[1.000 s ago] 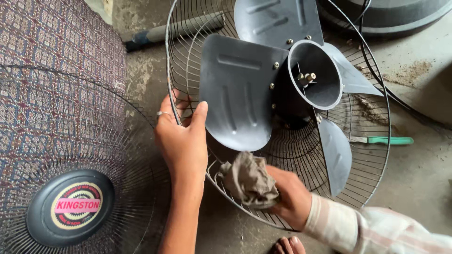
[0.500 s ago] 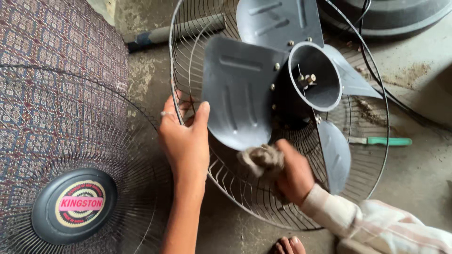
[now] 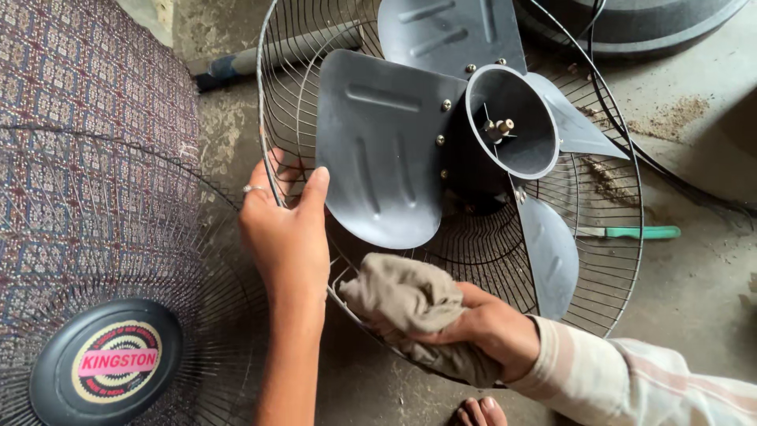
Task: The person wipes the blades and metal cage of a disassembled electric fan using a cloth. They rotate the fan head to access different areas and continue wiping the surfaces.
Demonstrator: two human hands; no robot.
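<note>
The top fan blade [image 3: 453, 31] and the detached front grille [image 3: 95, 315] run off the frame's edges. The grey rag [image 3: 414, 304] hides part of the rear guard's rim [image 3: 272, 102].

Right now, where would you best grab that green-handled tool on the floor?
By its green handle, from the right. The tool lies flat, its thin metal end pointing under the wire guard, while the handle lies clear of it on bare floor.

Makeshift repair spot on a bare, stained concrete floor [image 3: 694, 292]. Dismantled fan parts about: rear wire guard [image 3: 607, 260] with grey blades [image 3: 378, 158], loose front grille [image 3: 118, 315], green-handled screwdriver [image 3: 639, 233], scattered dust.
</note>
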